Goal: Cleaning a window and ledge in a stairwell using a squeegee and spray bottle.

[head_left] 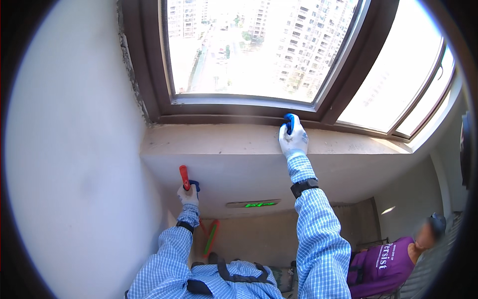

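Two gloved hands work at a brown-framed window [154,74] above a pale sill [219,139]. The right hand [294,139], in a white glove with blue fingertips, reaches up to the sill's back edge where it meets the frame, its fingers together and pressed against the lower rail; whether it grips anything there cannot be told. The left hand [188,194], lower and against the wall face beneath the sill, is closed around one red-handled tool [184,177], which points upward. Both forearms wear blue checked sleeves, each with one dark wrist strap. One green illuminated sign [253,204] shows below the sill. One other person in a purple shirt [381,266] sits at lower right.
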